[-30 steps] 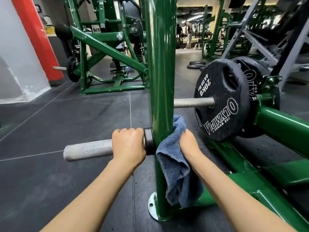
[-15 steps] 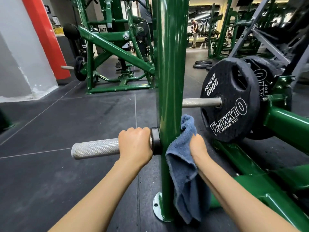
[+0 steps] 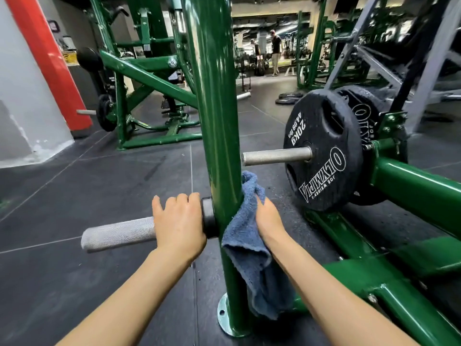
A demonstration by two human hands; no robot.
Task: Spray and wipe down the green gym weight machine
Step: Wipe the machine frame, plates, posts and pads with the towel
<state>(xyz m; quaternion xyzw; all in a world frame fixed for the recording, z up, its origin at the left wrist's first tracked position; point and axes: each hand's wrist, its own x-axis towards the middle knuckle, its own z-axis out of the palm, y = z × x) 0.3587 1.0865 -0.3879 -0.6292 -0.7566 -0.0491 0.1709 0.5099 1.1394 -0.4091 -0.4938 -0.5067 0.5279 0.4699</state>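
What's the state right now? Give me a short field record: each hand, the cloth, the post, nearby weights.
left hand: grips the knurled steel peg beside the post
right hand: presses the blue towel against the post
blue towel: bunched at the post's right side, lower part hanging toward the floor
green upright post: vertical, bolted by a base plate
black weight plate: loaded on the horizontal peg to the right
spray bottle: not in view

right hand [image 3: 268, 217] fingers hidden in blue towel [image 3: 252, 258], green post [image 3: 212, 108] cut off at top
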